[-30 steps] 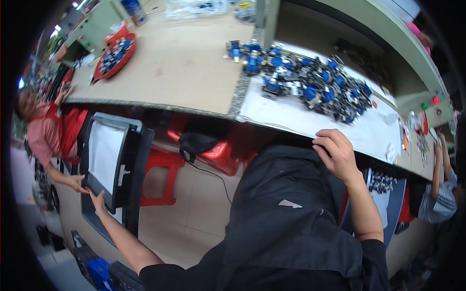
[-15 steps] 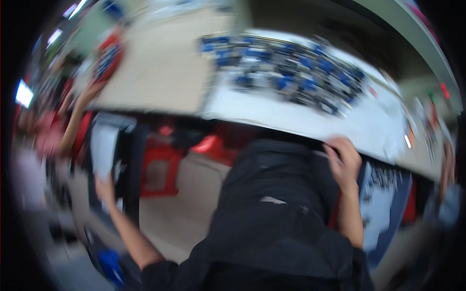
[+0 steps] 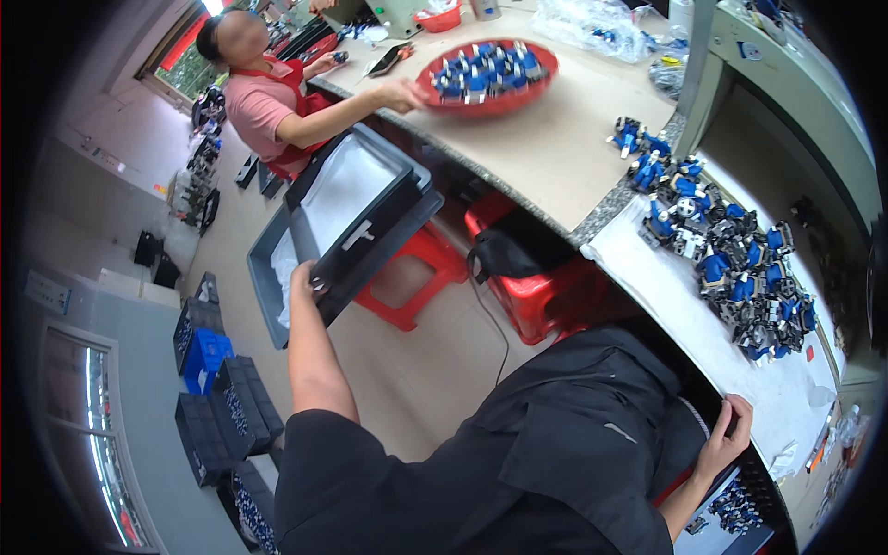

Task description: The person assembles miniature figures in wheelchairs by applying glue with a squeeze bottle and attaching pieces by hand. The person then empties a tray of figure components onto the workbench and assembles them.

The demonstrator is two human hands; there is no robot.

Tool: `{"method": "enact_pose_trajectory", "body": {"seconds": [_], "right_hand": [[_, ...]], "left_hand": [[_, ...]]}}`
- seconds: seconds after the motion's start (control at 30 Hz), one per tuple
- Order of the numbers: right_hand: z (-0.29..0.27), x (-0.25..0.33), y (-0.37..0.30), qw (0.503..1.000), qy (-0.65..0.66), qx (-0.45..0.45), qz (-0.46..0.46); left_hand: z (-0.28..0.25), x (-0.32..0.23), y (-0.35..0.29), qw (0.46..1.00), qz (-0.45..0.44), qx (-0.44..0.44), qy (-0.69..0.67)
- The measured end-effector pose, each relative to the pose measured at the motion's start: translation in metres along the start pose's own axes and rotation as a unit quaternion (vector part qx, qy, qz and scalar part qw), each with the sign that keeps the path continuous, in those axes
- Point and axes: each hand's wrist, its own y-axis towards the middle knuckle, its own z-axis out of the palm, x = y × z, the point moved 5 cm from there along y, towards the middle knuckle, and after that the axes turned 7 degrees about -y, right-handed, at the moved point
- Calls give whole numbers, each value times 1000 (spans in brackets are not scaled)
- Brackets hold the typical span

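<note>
My left hand point(image 3: 303, 282) grips the near edge of a black plastic crate point(image 3: 365, 236) lined with white paper. The crate is tilted over a grey crate point(image 3: 262, 254) that also holds white sheeting. My right hand point(image 3: 726, 439) rests at the front edge of the white-covered table point(image 3: 684, 296), fingers bent and apart, with no object visible in it. Beyond that hand lies a heap of small blue, black and white toy-like assemblies point(image 3: 740, 259).
A co-worker point(image 3: 268, 111) at the left touches a red basin point(image 3: 546, 79) of blue parts on the beige bench point(image 3: 555, 166). Red stools point(image 3: 407, 287) stand beneath. Dark crates point(image 3: 236, 407) line the left floor. A tray of parts point(image 3: 731, 513) sits by my right forearm.
My view has swung left, and the earlier blur is gone. The crate at my left hand now shows fully. The co-worker's red basin appears farther onto the bench. My right hand stays at the table edge.
</note>
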Motion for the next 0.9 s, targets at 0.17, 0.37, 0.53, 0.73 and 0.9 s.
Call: {"method": "enact_pose_trajectory", "body": {"seconds": [0.17, 0.37, 0.53, 0.73, 0.9], "right_hand": [[4, 5, 1, 1000, 5, 2, -11], [1, 10, 6, 1000, -3, 15, -12], [-4, 14, 6, 1000, -18, 21, -7], [13, 26, 19, 1000, 14, 22, 7], [7, 20, 17, 1000, 16, 11, -16]], "left_hand": [[-20, 11, 18, 987, 110, -42, -112], [-20, 23, 7, 972, 156, -46, -166], [22, 13, 37, 971, 99, -39, -215], [8, 5, 56, 979, 130, -15, -156], [4, -2, 60, 969, 207, -72, -116]]}}
